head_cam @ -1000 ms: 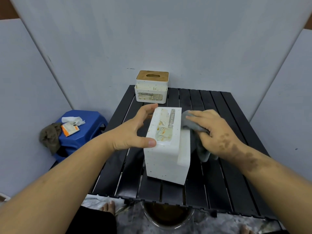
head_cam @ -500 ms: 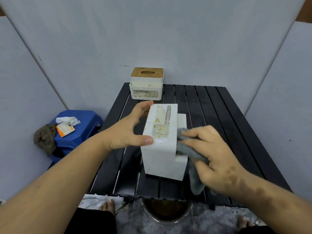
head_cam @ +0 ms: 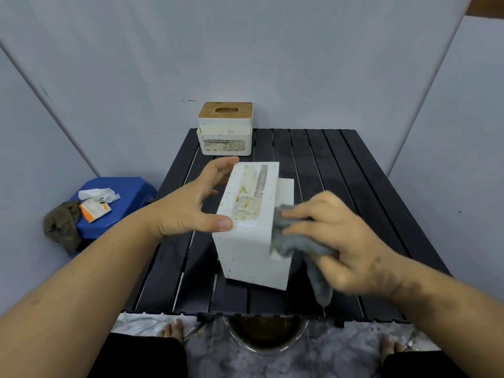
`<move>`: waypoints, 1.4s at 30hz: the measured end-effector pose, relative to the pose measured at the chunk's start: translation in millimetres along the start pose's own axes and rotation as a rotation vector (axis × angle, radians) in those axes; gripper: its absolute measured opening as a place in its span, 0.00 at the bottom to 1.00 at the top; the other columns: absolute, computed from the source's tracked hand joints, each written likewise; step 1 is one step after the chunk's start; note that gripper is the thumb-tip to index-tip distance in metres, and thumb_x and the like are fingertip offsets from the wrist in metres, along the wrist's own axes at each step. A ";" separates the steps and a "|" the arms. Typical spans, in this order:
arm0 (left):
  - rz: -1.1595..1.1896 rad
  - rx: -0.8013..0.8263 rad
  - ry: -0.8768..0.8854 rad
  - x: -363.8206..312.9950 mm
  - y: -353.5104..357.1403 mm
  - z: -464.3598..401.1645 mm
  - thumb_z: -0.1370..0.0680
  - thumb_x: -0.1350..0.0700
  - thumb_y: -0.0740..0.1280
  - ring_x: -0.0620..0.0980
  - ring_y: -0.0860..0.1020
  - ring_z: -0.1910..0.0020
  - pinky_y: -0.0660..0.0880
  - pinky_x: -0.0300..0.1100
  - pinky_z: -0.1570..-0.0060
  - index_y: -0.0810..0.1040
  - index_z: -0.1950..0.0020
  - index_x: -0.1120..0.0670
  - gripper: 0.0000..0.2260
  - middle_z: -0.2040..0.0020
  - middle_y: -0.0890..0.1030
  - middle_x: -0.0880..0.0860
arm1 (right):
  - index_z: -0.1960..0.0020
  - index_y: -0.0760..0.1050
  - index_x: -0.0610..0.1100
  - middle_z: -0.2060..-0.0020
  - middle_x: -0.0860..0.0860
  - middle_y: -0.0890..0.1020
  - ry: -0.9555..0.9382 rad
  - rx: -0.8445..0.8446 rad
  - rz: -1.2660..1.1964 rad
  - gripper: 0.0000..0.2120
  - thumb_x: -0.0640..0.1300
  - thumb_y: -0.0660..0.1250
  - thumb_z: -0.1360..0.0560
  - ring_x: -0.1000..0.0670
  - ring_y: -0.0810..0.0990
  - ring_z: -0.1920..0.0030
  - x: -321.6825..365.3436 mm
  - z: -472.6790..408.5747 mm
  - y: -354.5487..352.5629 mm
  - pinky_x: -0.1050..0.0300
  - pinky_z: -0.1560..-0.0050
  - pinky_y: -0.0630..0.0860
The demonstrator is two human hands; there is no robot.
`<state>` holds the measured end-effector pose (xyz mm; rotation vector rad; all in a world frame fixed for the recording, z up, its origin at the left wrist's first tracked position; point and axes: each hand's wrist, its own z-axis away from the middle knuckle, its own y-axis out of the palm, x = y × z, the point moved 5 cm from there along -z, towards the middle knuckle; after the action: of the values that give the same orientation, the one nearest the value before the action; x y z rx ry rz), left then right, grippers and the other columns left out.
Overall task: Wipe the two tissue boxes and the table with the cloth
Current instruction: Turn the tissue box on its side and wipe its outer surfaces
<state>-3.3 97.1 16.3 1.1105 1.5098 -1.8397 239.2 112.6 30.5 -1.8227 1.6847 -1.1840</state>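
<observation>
The near tissue box (head_cam: 252, 227), white and speckled, lay on its side at the middle of the black slatted table (head_cam: 341, 170), with its printed label facing up. The left hand (head_cam: 191, 205) grasped this box: the thumb pressed on the near edge of the upper face, and the fingers curled over the far left corner. The right hand (head_cam: 346, 241) clutched the grey cloth (head_cam: 297, 246) and pressed it against the right side of the same box, near its front corner. 1 loose end of the cloth hung down past the hand toward the table surface.

The second tissue box (head_cam: 225, 129), white with a wooden slotted lid, stood upright at the far left edge of the table, well apart from both hands.

To the left of the table stood a blue stool (head_cam: 128, 195). On it lay a white crumpled tissue (head_cam: 99, 194) and an orange-and-white packet (head_cam: 95, 210); a brown rag (head_cam: 61, 225) hung over its left edge. Below the near table edge sat a round metal bowl (head_cam: 266, 336) on the floor, between 2 bare feet.
</observation>
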 end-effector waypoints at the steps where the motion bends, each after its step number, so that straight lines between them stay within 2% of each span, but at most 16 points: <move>1: 0.000 0.009 -0.002 -0.3 -0.1 -0.4 0.40 0.24 0.75 0.41 0.65 0.21 0.60 0.61 0.21 0.51 0.19 0.40 0.57 0.22 0.66 0.35 | 0.46 0.83 0.42 0.42 0.46 0.80 0.031 -0.034 0.018 0.24 0.26 0.65 0.39 0.46 0.75 0.44 -11.9 -5.3 -1.4 0.50 0.41 0.71; 3: 0.000 0.026 -0.003 -1.9 0.2 -1.3 0.41 0.24 0.75 0.41 0.65 0.21 0.60 0.59 0.20 0.50 0.19 0.41 0.58 0.23 0.66 0.35 | 0.45 0.83 0.43 0.42 0.49 0.81 0.106 -0.080 0.076 0.23 0.27 0.65 0.36 0.45 0.76 0.46 -35.4 -13.5 -1.9 0.51 0.41 0.71; 6: 0.001 0.045 -0.001 -5.7 0.8 -3.0 0.41 0.24 0.76 0.41 0.65 0.22 0.61 0.57 0.20 0.50 0.19 0.42 0.59 0.23 0.67 0.34 | 0.44 0.83 0.45 0.42 0.49 0.78 0.258 -0.111 0.105 0.20 0.31 0.64 0.31 0.45 0.74 0.46 -64.5 -22.2 -0.9 0.66 0.37 0.66; 8: 0.001 0.051 -0.005 -7.5 1.3 -3.2 0.41 0.25 0.76 0.41 0.65 0.22 0.61 0.56 0.20 0.50 0.19 0.42 0.59 0.23 0.67 0.35 | 0.46 0.83 0.44 0.44 0.47 0.74 0.386 -0.148 0.022 0.14 0.33 0.66 0.27 0.46 0.75 0.46 -74.5 -27.4 -0.4 0.72 0.40 0.67; 10: -0.003 0.048 -0.011 -8.0 1.5 -3.1 0.41 0.25 0.76 0.40 0.65 0.22 0.61 0.56 0.20 0.50 0.19 0.42 0.58 0.24 0.67 0.34 | 0.48 0.83 0.45 0.48 0.49 0.74 0.448 -0.151 -0.016 0.09 0.35 0.69 0.26 0.49 0.76 0.48 -72.6 -31.9 0.9 0.69 0.44 0.71; 12: -0.011 0.038 -0.013 -7.0 1.3 -2.8 0.40 0.24 0.76 0.40 0.65 0.22 0.60 0.58 0.20 0.50 0.19 0.41 0.58 0.23 0.67 0.34 | 0.47 0.82 0.49 0.50 0.53 0.76 0.456 -0.130 -0.018 0.11 0.37 0.72 0.27 0.53 0.77 0.49 -62.5 -36.3 -2.8 0.65 0.46 0.74; 15: -0.016 0.031 -0.019 -4.9 0.7 -2.6 0.40 0.24 0.75 0.41 0.64 0.21 0.60 0.61 0.21 0.50 0.19 0.39 0.57 0.22 0.66 0.35 | 0.51 0.79 0.50 0.52 0.56 0.81 0.523 -0.252 -0.175 0.12 0.42 0.77 0.31 0.55 0.81 0.50 -54.8 -34.2 -20.4 0.58 0.48 0.80; 17: -0.014 0.030 -0.023 -3.9 0.2 -2.5 0.40 0.23 0.75 0.40 0.64 0.21 0.61 0.61 0.21 0.50 0.20 0.38 0.57 0.22 0.65 0.34 | 0.53 0.78 0.48 0.50 0.54 0.80 0.491 -0.331 -0.214 0.13 0.48 0.78 0.34 0.53 0.80 0.46 -53.2 -31.5 -24.3 0.54 0.45 0.80; 20: -0.014 0.034 -0.034 -2.9 0.5 -2.4 0.40 0.23 0.74 0.39 0.64 0.22 0.62 0.60 0.21 0.50 0.20 0.38 0.57 0.23 0.65 0.33 | 0.50 0.81 0.46 0.46 0.54 0.79 0.411 -0.205 -0.201 0.16 0.53 0.75 0.33 0.52 0.79 0.41 -53.0 -25.3 -12.1 0.48 0.40 0.77; 23: -0.012 0.033 -0.034 -1.4 0.7 -2.0 0.40 0.23 0.74 0.39 0.65 0.22 0.62 0.60 0.21 0.49 0.19 0.38 0.57 0.23 0.65 0.33 | 0.43 0.82 0.48 0.40 0.55 0.78 0.393 -0.150 -0.158 0.18 0.56 0.69 0.29 0.52 0.71 0.33 -56.6 -13.6 -10.1 0.53 0.31 0.69; 27: -0.014 0.034 -0.032 -1.2 0.9 -1.8 0.40 0.23 0.74 0.41 0.65 0.22 0.62 0.60 0.21 0.49 0.20 0.38 0.57 0.23 0.66 0.33 | 0.38 0.80 0.45 0.38 0.51 0.73 0.435 -0.152 -0.386 0.17 0.48 0.71 0.26 0.49 0.73 0.32 -61.5 -4.0 -1.9 0.51 0.32 0.73; 30: -0.011 0.037 -0.032 -2.0 1.0 -2.4 0.40 0.23 0.75 0.41 0.66 0.22 0.63 0.60 0.21 0.49 0.20 0.38 0.57 0.23 0.66 0.34 | 0.41 0.81 0.42 0.41 0.47 0.78 0.440 -0.210 -0.432 0.14 0.34 0.72 0.26 0.48 0.77 0.36 -64.3 -7.4 -1.1 0.46 0.34 0.75; 32: -0.008 0.035 -0.031 -2.2 1.3 -2.8 0.41 0.23 0.75 0.42 0.66 0.22 0.63 0.60 0.22 0.50 0.20 0.38 0.57 0.23 0.66 0.34 | 0.45 0.80 0.44 0.44 0.47 0.81 0.470 -0.215 -0.484 0.14 0.31 0.71 0.27 0.47 0.80 0.40 -64.3 -13.6 -2.5 0.43 0.37 0.77; 35: 0.000 0.043 -0.033 -2.1 2.0 -3.8 0.41 0.23 0.75 0.41 0.67 0.23 0.64 0.60 0.22 0.50 0.21 0.37 0.57 0.24 0.67 0.33 | 0.46 0.72 0.46 0.46 0.47 0.84 0.565 -0.200 -0.606 0.14 0.32 0.70 0.26 0.46 0.83 0.45 -67.6 -20.9 -3.5 0.41 0.41 0.79; 38: -0.001 0.053 -0.037 -2.9 2.2 -5.0 0.41 0.23 0.75 0.39 0.67 0.23 0.63 0.59 0.21 0.50 0.21 0.38 0.57 0.24 0.67 0.32 | 0.46 0.68 0.49 0.48 0.50 0.85 0.605 -0.187 -0.511 0.15 0.41 0.70 0.27 0.47 0.84 0.47 -76.6 -24.5 -3.6 0.40 0.42 0.79; 42: -0.001 0.045 -0.034 -3.8 2.1 -4.3 0.41 0.23 0.75 0.39 0.67 0.23 0.63 0.59 0.22 0.49 0.21 0.38 0.57 0.25 0.68 0.32 | 0.46 0.70 0.53 0.49 0.52 0.83 0.707 -0.321 -0.449 0.19 0.41 0.75 0.30 0.51 0.83 0.48 -79.9 -29.4 0.7 0.46 0.44 0.81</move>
<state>1.6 100.3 18.2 1.0939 1.4571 -1.8925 222.1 195.4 21.5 -2.2186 1.9604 -2.0315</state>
